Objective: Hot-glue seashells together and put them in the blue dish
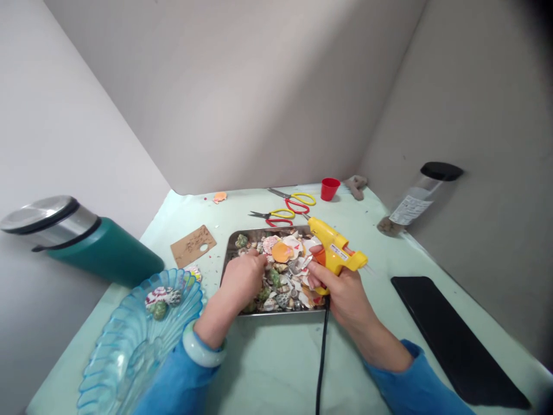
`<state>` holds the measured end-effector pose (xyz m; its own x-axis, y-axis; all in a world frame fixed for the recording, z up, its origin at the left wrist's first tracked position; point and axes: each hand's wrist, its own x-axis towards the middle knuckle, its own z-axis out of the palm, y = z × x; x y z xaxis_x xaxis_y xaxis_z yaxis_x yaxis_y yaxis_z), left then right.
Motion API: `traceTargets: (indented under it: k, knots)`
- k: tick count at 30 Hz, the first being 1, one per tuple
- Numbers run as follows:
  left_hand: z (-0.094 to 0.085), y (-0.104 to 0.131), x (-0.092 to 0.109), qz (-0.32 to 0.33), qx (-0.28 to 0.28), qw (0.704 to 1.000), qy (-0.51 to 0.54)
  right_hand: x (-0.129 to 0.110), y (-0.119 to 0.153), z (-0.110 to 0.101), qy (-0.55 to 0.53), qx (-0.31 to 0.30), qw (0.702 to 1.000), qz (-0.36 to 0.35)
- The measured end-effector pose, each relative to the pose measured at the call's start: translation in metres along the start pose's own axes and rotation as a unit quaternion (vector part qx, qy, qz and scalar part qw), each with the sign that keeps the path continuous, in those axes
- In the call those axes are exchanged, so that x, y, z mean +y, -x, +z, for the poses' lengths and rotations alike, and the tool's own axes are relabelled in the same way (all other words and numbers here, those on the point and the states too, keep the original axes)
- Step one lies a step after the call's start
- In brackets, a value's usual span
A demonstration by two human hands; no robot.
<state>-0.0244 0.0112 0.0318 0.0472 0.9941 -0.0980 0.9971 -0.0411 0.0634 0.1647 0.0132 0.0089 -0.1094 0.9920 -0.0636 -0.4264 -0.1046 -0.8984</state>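
A metal tray [280, 313] full of mixed seashells lies in front of me. Over its left part, my left hand [245, 278] reaches in among the shells with curled fingers; whatever the fingertips pinch is hidden. On the right, my right hand [345, 291] is closed round a yellow glue gun [332, 242], its nozzle pointing up and away to the left. A whitish shell piece [306, 264] shows by the right thumb, and I cannot tell whether it is held. An orange shell [283, 252] sits on top of the pile, between both hands.
Two pairs of scissors [298, 199] lie behind the tray, near a red cup [330, 189]. To the left are a brown card [193, 246], a blue shell-shaped dish [129, 346] holding several shells, and a green bottle [108, 251]. A clear jar [412, 202] and black mat [455, 340] are right.
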Motion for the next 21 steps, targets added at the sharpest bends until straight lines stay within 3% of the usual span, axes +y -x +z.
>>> traceTargets:
  k: [5, 9, 21]
  knots:
    - [-0.007, -0.003, -0.02, -0.029, 0.047, 0.998, -0.016, 0.002, -0.001, -0.001, -0.007, -0.006, 1.0, -0.003]
    - [-0.008, 0.0, -0.023, -0.051, 0.058, 0.996, -0.042, 0.003, 0.0, -0.003, -0.015, -0.011, 1.0, -0.01]
    - [0.007, -0.007, -0.01, -0.013, -0.026, 0.999, -0.041, 0.002, 0.0, -0.002, -0.007, -0.016, 1.0, -0.003]
